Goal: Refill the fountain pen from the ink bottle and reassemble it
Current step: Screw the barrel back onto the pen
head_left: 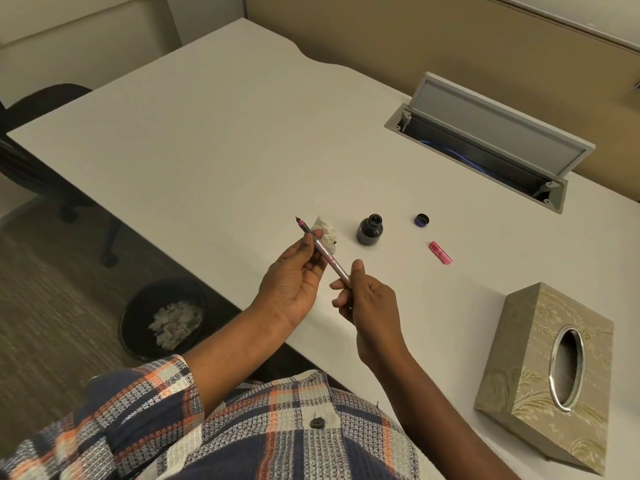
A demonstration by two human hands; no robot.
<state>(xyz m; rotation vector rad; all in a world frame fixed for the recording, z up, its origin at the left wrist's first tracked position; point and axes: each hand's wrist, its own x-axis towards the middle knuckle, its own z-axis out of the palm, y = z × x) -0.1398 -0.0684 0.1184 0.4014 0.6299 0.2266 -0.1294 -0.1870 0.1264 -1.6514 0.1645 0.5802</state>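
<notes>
Pen (pixel 330 260) in left hand (pixel 294 282), right hand (pixel 367 306)

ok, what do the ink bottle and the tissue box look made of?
Small dark open ink bottle: probably glass, glossy, with highlights on the neck and ink showing through. Tan patterned tissue box: likely fabric- or paper-covered, matte with pale floral print; the oval opening's rim looks like polished metal.

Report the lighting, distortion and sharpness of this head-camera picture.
Head view: warm, even indoor light with soft, faint shadows and no harsh glare on the desk; wide-angle distortion bows the desk's edges and stretches the tissue box; the pen and ink bottle look reasonably sharp.
</notes>
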